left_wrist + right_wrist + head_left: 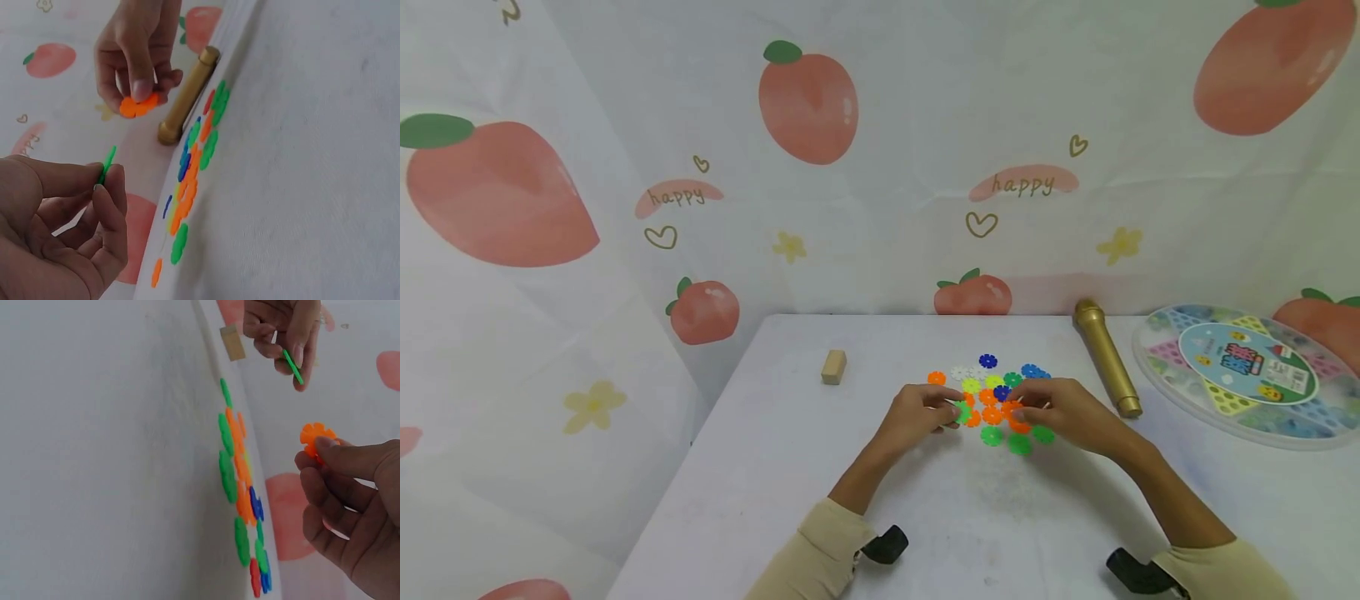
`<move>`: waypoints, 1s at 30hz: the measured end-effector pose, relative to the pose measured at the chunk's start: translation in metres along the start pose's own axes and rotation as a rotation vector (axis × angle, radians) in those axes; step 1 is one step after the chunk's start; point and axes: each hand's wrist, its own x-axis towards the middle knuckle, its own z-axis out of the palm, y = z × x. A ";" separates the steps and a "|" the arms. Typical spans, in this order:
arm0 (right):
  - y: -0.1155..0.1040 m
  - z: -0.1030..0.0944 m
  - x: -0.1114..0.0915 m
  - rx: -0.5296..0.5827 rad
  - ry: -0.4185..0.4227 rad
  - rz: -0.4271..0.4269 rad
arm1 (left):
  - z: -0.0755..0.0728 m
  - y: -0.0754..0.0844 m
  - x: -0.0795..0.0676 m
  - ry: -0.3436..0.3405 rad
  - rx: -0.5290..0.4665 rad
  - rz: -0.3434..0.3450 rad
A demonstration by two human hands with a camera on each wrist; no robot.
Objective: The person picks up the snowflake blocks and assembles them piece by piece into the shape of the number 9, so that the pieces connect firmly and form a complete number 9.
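My left hand [919,410] pinches a green notched plastic disc [106,167], a snowflake-shaped building piece, between thumb and fingertips. In the left wrist view the disc stands edge-on. Across from it, my right hand [1067,410] holds an orange disc [314,435] of the same kind between thumb and index finger. Both hands are over the table with a gap between the two discs. Around and below them lie loose discs: orange ones [992,414], green ones [1019,444], a dark blue one [988,361] and several yellow, white and blue ones. A red one [255,577] shows in the right wrist view.
A small wooden block [833,367] rests at the table's back left. Right of the discs lies a gold microphone [1107,358], and beside it a round clear case [1232,425] with a printed label. A fruit-patterned cloth [880,208] hangs behind the white table [760,475].
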 end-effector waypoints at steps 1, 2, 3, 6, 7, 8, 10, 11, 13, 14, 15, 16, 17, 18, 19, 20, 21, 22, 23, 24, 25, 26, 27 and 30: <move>0.000 0.001 0.001 -0.001 0.003 -0.002 | 0.001 0.001 0.000 -0.002 -0.011 -0.001; -0.001 0.002 0.002 0.000 0.007 -0.002 | 0.003 0.001 0.000 -0.005 -0.027 -0.002; -0.001 0.002 0.002 0.003 0.012 -0.005 | 0.004 0.002 0.000 -0.011 -0.045 -0.002; -0.003 0.004 0.005 0.014 0.024 -0.007 | 0.009 0.003 0.001 -0.023 -0.108 -0.009; -0.004 0.005 0.006 0.020 0.027 -0.011 | 0.010 0.003 0.001 -0.025 -0.128 -0.013; -0.006 0.005 0.007 0.028 0.032 -0.012 | 0.011 0.003 0.001 -0.025 -0.143 -0.015; -0.009 0.006 0.009 0.047 0.037 -0.020 | 0.013 0.004 0.001 -0.021 -0.165 -0.019; -0.010 0.006 0.009 0.059 0.038 -0.024 | 0.013 0.005 0.001 -0.019 -0.168 -0.020; -0.012 0.006 0.010 0.076 0.045 -0.026 | 0.014 0.006 0.001 -0.019 -0.179 -0.020; -0.013 0.006 0.010 0.084 0.049 -0.025 | 0.014 0.006 0.001 -0.019 -0.185 -0.021; -0.014 0.007 0.009 0.089 0.050 -0.027 | 0.014 0.007 0.001 -0.019 -0.192 -0.025; -0.014 0.007 0.009 0.091 0.052 -0.029 | 0.014 0.007 0.001 -0.020 -0.195 -0.025; -0.014 0.008 0.009 0.090 0.055 -0.033 | 0.014 0.007 0.001 -0.021 -0.197 -0.026; -0.014 0.008 0.009 0.090 0.059 -0.032 | 0.013 0.007 0.000 -0.022 -0.199 -0.024; -0.014 0.009 0.009 0.092 0.061 -0.031 | 0.013 0.007 0.000 -0.022 -0.200 -0.025; -0.014 0.009 0.009 0.097 0.063 -0.030 | 0.012 0.007 -0.001 -0.022 -0.200 -0.026; -0.013 0.010 0.009 0.104 0.060 -0.029 | 0.012 0.007 -0.001 -0.023 -0.199 -0.027; -0.013 0.011 0.009 0.113 0.057 -0.028 | 0.011 0.007 -0.002 -0.026 -0.196 -0.020; -0.013 0.011 0.009 0.127 0.053 -0.023 | 0.010 0.007 -0.002 -0.027 -0.199 -0.021; -0.014 0.011 0.009 0.140 0.051 -0.016 | 0.010 0.007 -0.002 -0.028 -0.202 -0.021; -0.014 0.012 0.008 0.151 0.049 -0.012 | 0.009 0.007 -0.003 -0.029 -0.206 -0.023; -0.014 0.012 0.008 0.162 0.049 -0.008 | 0.009 0.006 -0.003 -0.031 -0.209 -0.023; -0.014 0.013 0.008 0.168 0.050 -0.006 | 0.009 0.006 -0.003 -0.029 -0.213 -0.021; -0.014 0.014 0.008 0.172 0.064 -0.002 | 0.008 0.006 -0.002 -0.029 -0.226 -0.022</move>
